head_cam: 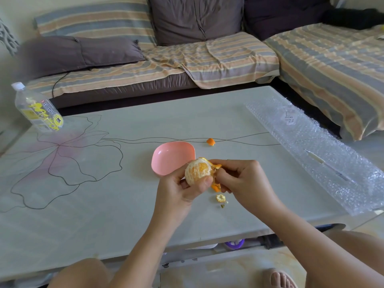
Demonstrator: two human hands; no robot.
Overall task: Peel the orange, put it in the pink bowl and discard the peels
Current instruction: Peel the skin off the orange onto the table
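Observation:
My left hand [180, 190] grips a mostly peeled orange [197, 170] above the table, thumb pressed on its near side. My right hand [241, 177] pinches a strip of orange peel [216, 165] still attached at the fruit's right side; more peel [216, 187] hangs below between my hands. The pink bowl [170, 157] stands empty just behind and left of the orange. A small peel piece [220, 198] lies on the table under my hands, and another peel bit [211, 141] lies farther back, right of the bowl.
The grey glass table [104, 204] has a flower drawing at left. A plastic bottle [35, 109] stands at its far left corner. A bubble wrap sheet [324, 154] covers the right side. A sofa with striped covers runs behind and right.

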